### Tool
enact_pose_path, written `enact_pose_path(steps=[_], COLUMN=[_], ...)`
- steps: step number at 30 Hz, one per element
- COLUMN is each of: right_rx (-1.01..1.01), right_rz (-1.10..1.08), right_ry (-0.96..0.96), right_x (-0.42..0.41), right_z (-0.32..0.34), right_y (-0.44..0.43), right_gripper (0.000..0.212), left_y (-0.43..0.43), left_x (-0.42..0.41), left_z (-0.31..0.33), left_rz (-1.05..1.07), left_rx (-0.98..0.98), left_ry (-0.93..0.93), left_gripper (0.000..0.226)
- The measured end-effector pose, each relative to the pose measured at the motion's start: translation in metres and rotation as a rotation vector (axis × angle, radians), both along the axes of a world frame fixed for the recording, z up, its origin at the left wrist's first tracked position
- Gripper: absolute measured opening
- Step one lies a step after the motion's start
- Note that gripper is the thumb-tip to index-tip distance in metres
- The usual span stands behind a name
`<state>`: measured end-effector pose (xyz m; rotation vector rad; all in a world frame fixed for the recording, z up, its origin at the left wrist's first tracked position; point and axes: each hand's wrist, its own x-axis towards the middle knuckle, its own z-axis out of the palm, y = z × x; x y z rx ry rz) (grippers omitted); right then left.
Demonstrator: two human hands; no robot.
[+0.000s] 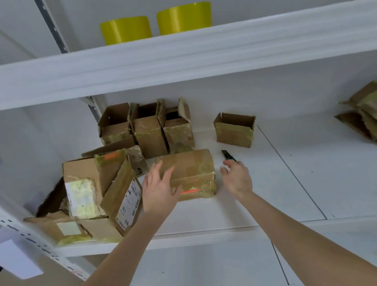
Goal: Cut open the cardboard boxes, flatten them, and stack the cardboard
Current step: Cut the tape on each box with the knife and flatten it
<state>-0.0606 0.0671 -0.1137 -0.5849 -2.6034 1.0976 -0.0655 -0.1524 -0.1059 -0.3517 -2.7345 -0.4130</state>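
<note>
A closed, taped cardboard box [190, 170] lies on the white shelf [270, 182] in front of me. My left hand [159, 186] rests with spread, straight fingers on the box's left end. My right hand [237, 176] hovers open just right of the box, holding nothing. A dark utility knife [227, 155] lies on the shelf just beyond my right fingertips. Three opened boxes [148, 131] stand in a row behind, and another opened box [234, 129] stands apart to the right.
A heap of taped, labelled boxes [95, 197] fills the shelf's left end. Flattened cardboard [368, 113] is piled at the far right. An upper shelf [180, 57] hangs overhead with two yellow-green pots [126, 29]. A metal upright [51, 25] stands at left.
</note>
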Motion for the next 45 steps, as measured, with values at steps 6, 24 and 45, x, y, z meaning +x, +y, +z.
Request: enact_pose_path(steps=[6,24,45], right_rx=[0.409,-1.144,-0.809], right_rz=[0.107,-0.049,-0.016], right_ry=[-0.384,0.017,0.109], right_x=[-0.025,0.029,0.006], right_z=[-0.015,-0.001,0.041], right_y=[0.025,-0.013,-0.025], right_gripper=[0.044,0.008,0.029], left_y=[-0.002,-0.015,-0.019], left_x=[-0.011,0.008,-0.018], left_z=[-0.012,-0.019,0.027], left_rz=[-0.096,0.102,0.071], left_rx=[-0.076,0.868,0.737], left_ry=[-0.037,-0.317,-0.114], left_gripper=[0.051,0.061,0.067])
